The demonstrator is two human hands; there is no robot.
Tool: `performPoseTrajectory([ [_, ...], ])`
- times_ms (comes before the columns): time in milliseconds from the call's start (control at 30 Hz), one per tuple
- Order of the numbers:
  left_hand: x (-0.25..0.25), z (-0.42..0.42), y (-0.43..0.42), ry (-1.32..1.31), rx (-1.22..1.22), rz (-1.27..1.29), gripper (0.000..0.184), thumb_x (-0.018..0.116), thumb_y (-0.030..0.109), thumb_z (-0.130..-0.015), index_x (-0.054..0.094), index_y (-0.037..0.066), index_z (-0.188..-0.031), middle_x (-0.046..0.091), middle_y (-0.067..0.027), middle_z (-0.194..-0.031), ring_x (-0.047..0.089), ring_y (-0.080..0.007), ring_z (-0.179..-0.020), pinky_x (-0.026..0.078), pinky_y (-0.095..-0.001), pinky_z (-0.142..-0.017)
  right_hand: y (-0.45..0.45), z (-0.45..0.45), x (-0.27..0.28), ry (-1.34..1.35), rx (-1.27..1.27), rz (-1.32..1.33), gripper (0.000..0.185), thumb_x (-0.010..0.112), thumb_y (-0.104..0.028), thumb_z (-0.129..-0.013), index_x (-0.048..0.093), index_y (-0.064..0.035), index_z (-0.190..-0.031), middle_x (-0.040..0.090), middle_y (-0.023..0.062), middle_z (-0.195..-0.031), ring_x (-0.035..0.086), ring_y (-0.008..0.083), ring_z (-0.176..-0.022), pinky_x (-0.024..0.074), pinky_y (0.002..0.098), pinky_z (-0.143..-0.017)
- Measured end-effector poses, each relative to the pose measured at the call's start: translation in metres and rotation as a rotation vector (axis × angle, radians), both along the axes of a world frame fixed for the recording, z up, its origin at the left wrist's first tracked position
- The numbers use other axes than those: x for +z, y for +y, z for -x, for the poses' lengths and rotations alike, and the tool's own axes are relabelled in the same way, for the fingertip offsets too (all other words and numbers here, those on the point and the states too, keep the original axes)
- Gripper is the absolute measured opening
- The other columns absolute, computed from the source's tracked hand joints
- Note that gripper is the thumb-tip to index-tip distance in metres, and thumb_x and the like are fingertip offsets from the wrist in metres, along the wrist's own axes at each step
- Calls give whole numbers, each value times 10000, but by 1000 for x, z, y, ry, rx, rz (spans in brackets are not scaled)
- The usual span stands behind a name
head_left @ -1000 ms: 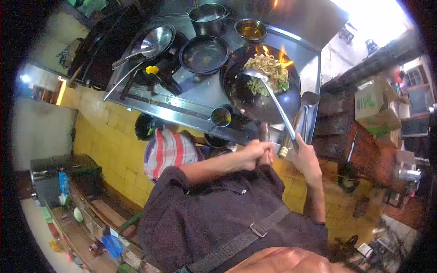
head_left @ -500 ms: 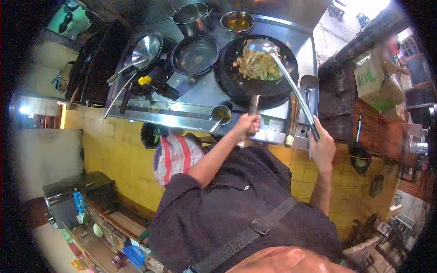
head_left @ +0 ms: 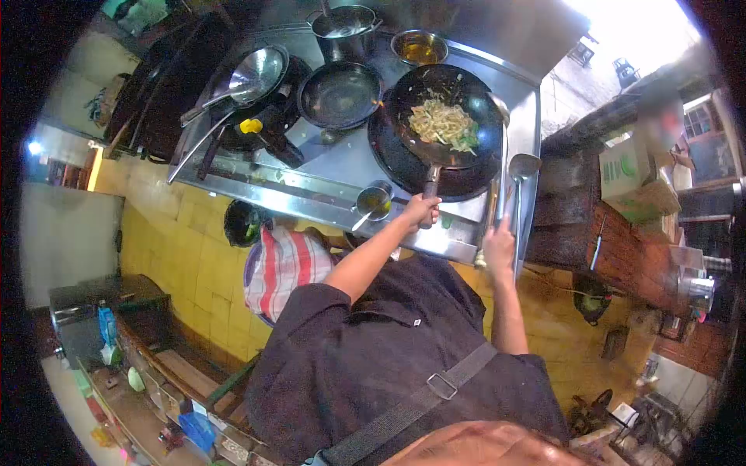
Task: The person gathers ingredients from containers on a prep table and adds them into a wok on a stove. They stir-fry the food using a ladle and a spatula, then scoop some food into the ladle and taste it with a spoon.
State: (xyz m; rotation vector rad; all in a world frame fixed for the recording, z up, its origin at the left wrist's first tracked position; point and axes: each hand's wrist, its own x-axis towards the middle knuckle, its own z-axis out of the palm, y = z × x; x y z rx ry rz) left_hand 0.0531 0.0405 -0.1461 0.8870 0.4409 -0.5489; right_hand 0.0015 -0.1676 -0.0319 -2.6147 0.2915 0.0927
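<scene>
the left hand (head_left: pixel 422 210) is closed firmly around the handle (head_left: pixel 432 182) of a black wok (head_left: pixel 478 97); gripping at the near end seems chosen to keep the fingers off the hot metal. the noodles (head_left: pixel 441 124) lie gathered in the middle of the wok, with green leaf at their right side. the wok sits off-centre over a dark burner ring (head_left: pixel 381 159); whether it is lifted clear or resting there cannot be confirmed from this angle.

the right hand (head_left: pixel 499 247) is narrowed around the lower end of a ladle (head_left: pixel 503 159), blurred at the fingers. the ladle's head stands at the wok's right rim, apart from the noodles, which presumably leaves the wok free for the left hand to control.

on the steel worktop (head_left: pixel 315 161), a spatula (head_left: pixel 524 165) lies along the right edge, and a metal cup (head_left: pixel 386 191) stands near the front, left of the handle, apparently for easy reach. a bowl (head_left: pixel 420 61) of amber liquid stands behind the wok.
</scene>
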Motion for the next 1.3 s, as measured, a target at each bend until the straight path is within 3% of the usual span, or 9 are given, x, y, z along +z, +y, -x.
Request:
performPoseTrajectory([
  [33,-2,0,2,-1,8,2,152,622,143,-859,483,82,-860,511,-8,-679,507,-90,-498,460,-262,-420,13,-1,-6,230,-135,-200,562,519,-143,-875,310,-8,-1379,621,257,-815,618,361,-650,487,431,-543],
  [133,4,0,6,1,-42,-3,168,634,143,-850,481,75,-866,508,-12,-690,505,-93,-509,465,-272,-425,4,-24,-108,-358,313,-385,510,536,-193,-885,380,-37,-1345,614,164,-752,557,225,-496,430,328,-379],
  [233,-6,-3,7,1,-50,-1,175,637,139,-847,478,72,-872,505,-16,-694,507,-96,-514,466,-274,-424,-1,-46,-30,933,-423,-2042,333,496,-227,-930,512,-92,-1234,480,26,-652,359,26,-418,297,161,-303],
  [367,-6,-1,8,-26,-40,22,171,647,140,-834,491,73,-850,518,-26,-673,523,-116,-506,462,-282,-421,-6,-32,-39,920,-316,-2312,368,384,-230,-966,459,-81,-1294,440,16,-677,352,47,-414,296,178,-304],
  [600,6,-1,10,-9,-54,4,170,639,138,-844,484,72,-822,512,-20,-662,519,-110,-500,460,-276,-417,19,-38,30,198,141,-750,194,543,-113,-886,508,-65,-1071,482,15,-587,442,100,-381,350,274,-318],
  [700,9,0,10,22,-22,24,185,646,141,-838,477,67,-826,512,-25,-669,527,-115,-501,465,-278,-416,-2,-23,74,-144,385,-116,379,585,-93,-837,503,-51,-1205,620,165,-713,614,309,-562,494,384,-513],
  [1100,-7,-14,0,123,-126,-37,171,642,171,-830,534,70,-744,542,-26,-652,518,-114,-505,461,-277,-443,5,-31,30,135,410,-80,484,577,-118,-805,465,1,-1261,625,259,-801,647,395,-742,523,455,-635],
  [1167,73,7,-25,163,-14,-174,180,621,125,-846,493,77,-729,516,-23,-629,499,-128,-507,440,-278,-468,-26,-22,105,241,378,-83,485,619,-155,-780,537,-89,-1252,634,241,-844,657,358,-772,523,414,-673],
  [1300,204,34,-20,363,-78,536,142,573,87,-879,469,42,-793,486,-13,-629,488,-118,-532,458,-264,-519,-34,-7,156,218,422,10,492,587,-128,-786,514,-62,-1268,600,287,-858,621,408,-799,493,457,-685],
])
